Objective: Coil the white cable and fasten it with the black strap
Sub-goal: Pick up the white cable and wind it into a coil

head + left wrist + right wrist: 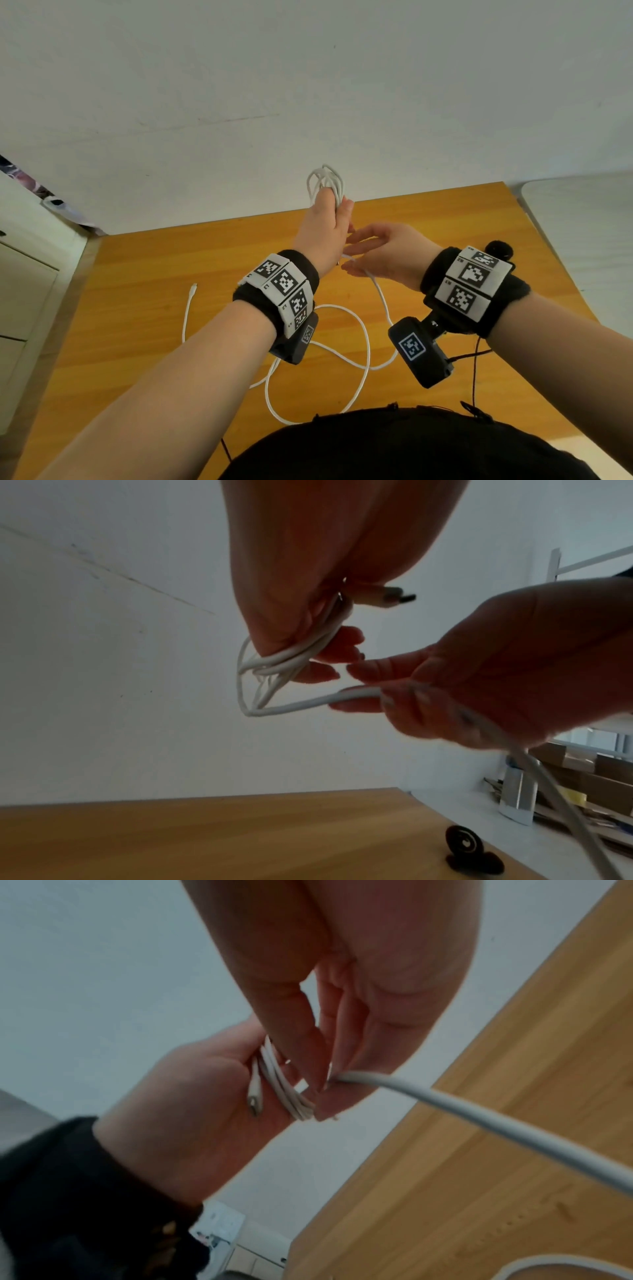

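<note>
- The left hand [325,226] is raised above the table, its fingers curled tightly round a bundle of loops of the white cable [368,342]; the loops stick out past the fist toward the wall.
- One plug [387,597] of the cable pokes out of the bottom of that fist, seen from the left wrist.
- The right hand [383,255] sits just beside the left, its fingertips pinching the loose run of cable where it leaves the bundle; the other fingers are partly bent.
- From the right hand the cable drops to the table and lies there in wide loose curves, ending in a second plug [194,285] well to the left.
- The black strap [565,842] lies rolled up on the table, apart from both hands and near the right edge.
- The table [144,308] is orange-brown wood, pushed against a plain white wall [308,85].
- A white cabinet [24,291] stands at the left.
- Cardboard boxes [582,772] are stacked off to the right in the left wrist view.
</note>
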`<act>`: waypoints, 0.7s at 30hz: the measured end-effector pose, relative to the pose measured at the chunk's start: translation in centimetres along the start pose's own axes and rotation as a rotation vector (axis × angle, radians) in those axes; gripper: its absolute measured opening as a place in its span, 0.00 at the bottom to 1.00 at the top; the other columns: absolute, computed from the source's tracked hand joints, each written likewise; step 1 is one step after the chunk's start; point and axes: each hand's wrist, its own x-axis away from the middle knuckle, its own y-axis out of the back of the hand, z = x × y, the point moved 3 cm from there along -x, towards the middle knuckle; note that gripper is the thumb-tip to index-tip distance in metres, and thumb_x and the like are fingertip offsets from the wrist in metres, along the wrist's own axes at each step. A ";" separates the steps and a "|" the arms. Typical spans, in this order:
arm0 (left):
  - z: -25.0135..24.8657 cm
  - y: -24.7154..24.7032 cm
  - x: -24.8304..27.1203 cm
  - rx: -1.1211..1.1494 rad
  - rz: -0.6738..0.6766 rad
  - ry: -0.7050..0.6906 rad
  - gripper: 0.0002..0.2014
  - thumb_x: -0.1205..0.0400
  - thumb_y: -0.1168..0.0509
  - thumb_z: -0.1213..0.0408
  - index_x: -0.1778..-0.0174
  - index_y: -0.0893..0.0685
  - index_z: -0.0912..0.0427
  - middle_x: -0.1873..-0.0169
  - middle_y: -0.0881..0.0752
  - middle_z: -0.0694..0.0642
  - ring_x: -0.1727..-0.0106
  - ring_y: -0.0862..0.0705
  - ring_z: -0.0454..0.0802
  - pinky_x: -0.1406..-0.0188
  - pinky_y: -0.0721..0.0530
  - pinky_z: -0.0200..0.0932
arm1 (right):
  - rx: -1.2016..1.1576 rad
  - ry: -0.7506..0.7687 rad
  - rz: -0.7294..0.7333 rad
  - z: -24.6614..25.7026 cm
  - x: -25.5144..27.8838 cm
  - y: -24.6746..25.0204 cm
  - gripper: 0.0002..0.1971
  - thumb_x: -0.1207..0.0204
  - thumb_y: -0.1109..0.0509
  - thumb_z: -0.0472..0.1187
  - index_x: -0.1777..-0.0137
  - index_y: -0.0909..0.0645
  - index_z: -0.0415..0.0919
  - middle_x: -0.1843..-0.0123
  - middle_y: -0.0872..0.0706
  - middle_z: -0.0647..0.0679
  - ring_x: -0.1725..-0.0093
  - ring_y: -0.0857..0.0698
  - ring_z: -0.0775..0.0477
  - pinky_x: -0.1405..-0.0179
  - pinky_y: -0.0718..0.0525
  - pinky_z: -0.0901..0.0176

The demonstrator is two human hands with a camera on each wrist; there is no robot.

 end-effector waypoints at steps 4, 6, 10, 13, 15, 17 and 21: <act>0.5 -0.1 0.3 -0.065 0.051 0.012 0.10 0.13 0.50 0.55 0.51 0.32 0.57 0.57 0.17 0.53 0.57 0.14 0.50 0.64 0.14 0.45 | -0.291 -0.004 0.040 0.0 -0.2 0.8 0.15 0.34 0.29 0.18 0.56 0.26 0.36 0.57 0.15 0.36 0.56 0.10 0.37 0.56 0.10 0.53; 0.8 -0.3 0.3 -0.126 0.091 0.001 0.11 0.13 0.50 0.54 0.50 0.31 0.58 0.57 0.16 0.53 0.57 0.13 0.50 0.65 0.15 0.45 | -0.314 0.010 0.041 0.1 -0.2 1.2 0.16 0.34 0.31 0.17 0.59 0.28 0.37 0.60 0.16 0.36 0.52 0.11 0.33 0.53 0.10 0.50; 1.1 -1.0 0.3 -0.340 0.188 -0.044 0.12 0.12 0.52 0.53 0.48 0.32 0.59 0.56 0.14 0.57 0.63 0.15 0.53 0.63 0.14 0.55 | -0.144 0.055 0.008 0.3 0.0 0.9 0.18 0.35 0.28 0.17 0.60 0.29 0.38 0.64 0.19 0.39 0.64 0.10 0.41 0.69 0.10 0.58; 1.5 -0.8 0.3 -0.382 0.172 -0.036 0.14 0.12 0.53 0.54 0.43 0.31 0.61 0.56 0.14 0.59 0.63 0.16 0.55 0.60 0.15 0.55 | -0.001 0.054 -0.004 0.0 0.1 0.6 0.17 0.35 0.27 0.19 0.56 0.28 0.37 0.59 0.18 0.39 0.66 0.12 0.44 0.70 0.10 0.61; 1.6 -0.4 0.1 -0.370 0.144 -0.016 0.15 0.12 0.53 0.55 0.42 0.30 0.63 0.56 0.15 0.60 0.63 0.18 0.55 0.60 0.18 0.54 | 0.073 0.019 0.055 -0.4 0.0 0.5 0.16 0.33 0.27 0.22 0.50 0.25 0.36 0.57 0.16 0.38 0.66 0.13 0.46 0.71 0.11 0.64; 1.4 0.0 0.0 -0.344 0.114 0.004 0.15 0.12 0.53 0.55 0.43 0.29 0.63 0.57 0.15 0.60 0.65 0.19 0.55 0.62 0.17 0.55 | 0.189 -0.042 0.173 -1.0 0.0 0.1 0.13 0.28 0.28 0.27 0.46 0.23 0.34 0.57 0.13 0.40 0.65 0.13 0.48 0.66 0.11 0.65; 1.3 0.9 -0.5 -0.320 0.045 0.007 0.13 0.12 0.53 0.55 0.48 0.31 0.60 0.60 0.15 0.61 0.65 0.16 0.59 0.63 0.15 0.60 | 0.378 -0.032 0.297 -2.1 0.0 0.0 0.09 0.21 0.33 0.45 0.57 0.18 0.40 0.63 0.12 0.46 0.60 0.13 0.51 0.49 0.15 0.60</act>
